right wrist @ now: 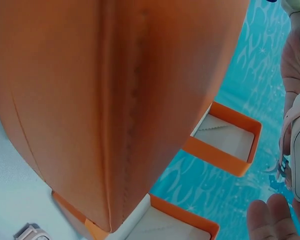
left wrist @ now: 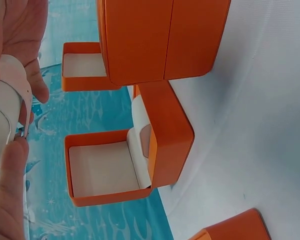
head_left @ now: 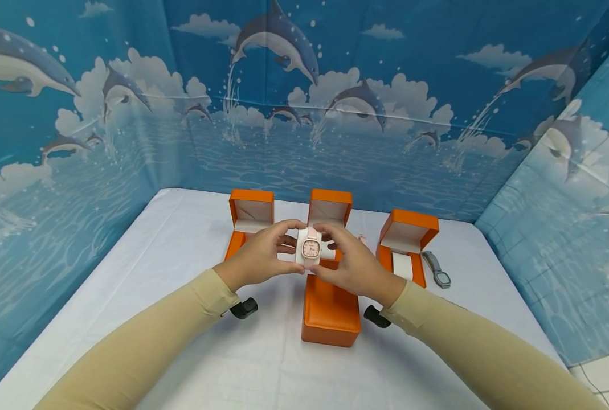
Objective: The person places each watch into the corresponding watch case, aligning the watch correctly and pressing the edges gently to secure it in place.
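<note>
Raised between both hands is a pink wristwatch [head_left: 311, 249] with a squarish dial, wrapped round a white cushion [head_left: 299, 255]. My left hand [head_left: 263, 250] pinches its left side with thumb and fingers. From the other side my right hand [head_left: 358, 262] holds it, thumb low and index finger at the top. The left wrist view shows the pale pink strap [left wrist: 17, 80] bowed out from the cushion, with fingertips beside its metal clasp. Just below and nearer stands a closed orange box [head_left: 331, 307].
Three open orange watch boxes stand behind: a left one [head_left: 252, 208], a middle one [head_left: 331, 206] and a right one [head_left: 409, 228] with a white cushion. A grey watch [head_left: 437, 270] lies by the right box. Another pinkish watch [right wrist: 34, 233] lies on the white cloth [head_left: 222, 364].
</note>
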Available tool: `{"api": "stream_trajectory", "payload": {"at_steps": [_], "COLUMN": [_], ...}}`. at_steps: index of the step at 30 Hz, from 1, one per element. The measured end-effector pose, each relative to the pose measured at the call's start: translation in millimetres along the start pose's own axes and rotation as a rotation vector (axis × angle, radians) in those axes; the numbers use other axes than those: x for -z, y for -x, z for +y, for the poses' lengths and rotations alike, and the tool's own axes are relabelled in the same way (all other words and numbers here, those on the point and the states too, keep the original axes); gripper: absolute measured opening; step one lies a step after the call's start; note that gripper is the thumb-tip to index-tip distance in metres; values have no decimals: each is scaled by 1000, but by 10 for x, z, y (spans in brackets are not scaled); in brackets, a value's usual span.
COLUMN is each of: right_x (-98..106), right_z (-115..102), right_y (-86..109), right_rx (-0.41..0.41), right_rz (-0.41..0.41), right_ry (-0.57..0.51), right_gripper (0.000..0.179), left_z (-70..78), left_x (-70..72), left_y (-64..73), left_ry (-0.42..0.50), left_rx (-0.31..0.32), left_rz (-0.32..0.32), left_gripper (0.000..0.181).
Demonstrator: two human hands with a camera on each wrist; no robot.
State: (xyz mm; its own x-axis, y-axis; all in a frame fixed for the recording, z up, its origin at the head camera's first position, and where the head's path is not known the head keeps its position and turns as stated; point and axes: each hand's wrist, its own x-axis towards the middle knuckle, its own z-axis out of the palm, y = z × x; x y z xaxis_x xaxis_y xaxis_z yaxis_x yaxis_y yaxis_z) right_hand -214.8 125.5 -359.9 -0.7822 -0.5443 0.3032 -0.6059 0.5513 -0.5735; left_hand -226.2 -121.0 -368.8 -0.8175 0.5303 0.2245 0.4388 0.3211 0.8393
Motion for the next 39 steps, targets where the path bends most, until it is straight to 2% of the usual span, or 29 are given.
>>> {"api": "stream_trajectory", "payload": {"at_steps": [7,19,31,39], "right_x": [-3,3,-14,-36], "right_z": [6,-5,-36,-41], "right_y": [-23,-101,-181,-218], "right_rx": [-17,-18,-34,-31], "right_rz": [1,-29,-51,-62], "right_ry": [8,-104,-161,-153], "right_gripper": [78,78,75,74], "left_z": [15,8,-7,-21], "left_x": [-10,24,51,74], "left_y": [5,15,21,45], "left_ry": [-23,-21,-38,-36], "left_rx": [4,2,-13,-6], "left_rz": [12,27,38,42], "left_gripper": [83,84,84,82]}}
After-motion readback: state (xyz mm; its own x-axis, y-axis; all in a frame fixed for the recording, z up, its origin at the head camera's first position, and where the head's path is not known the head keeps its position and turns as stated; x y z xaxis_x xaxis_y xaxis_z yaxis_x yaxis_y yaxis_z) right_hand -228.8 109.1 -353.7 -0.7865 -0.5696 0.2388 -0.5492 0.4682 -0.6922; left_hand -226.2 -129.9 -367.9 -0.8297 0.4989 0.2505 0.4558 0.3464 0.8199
